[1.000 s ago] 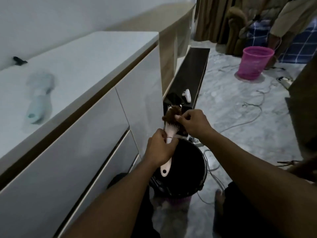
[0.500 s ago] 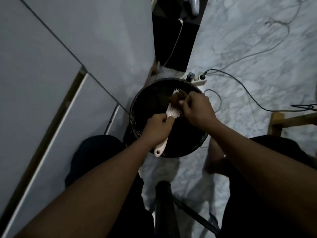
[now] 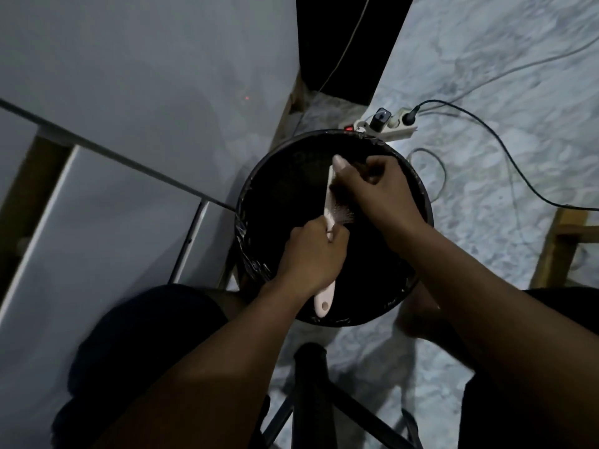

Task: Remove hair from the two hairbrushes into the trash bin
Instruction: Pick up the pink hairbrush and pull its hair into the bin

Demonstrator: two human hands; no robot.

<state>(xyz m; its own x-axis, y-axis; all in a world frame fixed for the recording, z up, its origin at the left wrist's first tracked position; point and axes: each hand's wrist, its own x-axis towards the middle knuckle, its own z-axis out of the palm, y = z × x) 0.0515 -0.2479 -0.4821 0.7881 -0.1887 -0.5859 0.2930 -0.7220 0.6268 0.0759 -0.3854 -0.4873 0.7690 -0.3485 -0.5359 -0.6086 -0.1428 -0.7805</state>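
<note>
Over the black-lined trash bin (image 3: 251, 202), the left hand (image 3: 312, 254) was clenched around the handle of the pale hairbrush (image 3: 327, 222), holding the brush head above the bin opening. The right hand (image 3: 377, 192) was pinched on the bristle side near the brush tip, apparently grasping hair; the hair itself could not be made out. The brush appeared light and rigid, best held at the handle; the hair would likely be soft, tangled and easily dropped. The white cabinet (image 3: 129, 76) stood just beside the bin's left rim, and a power strip (image 3: 393, 126) lay close behind it. Open room remained above the bin.
</note>
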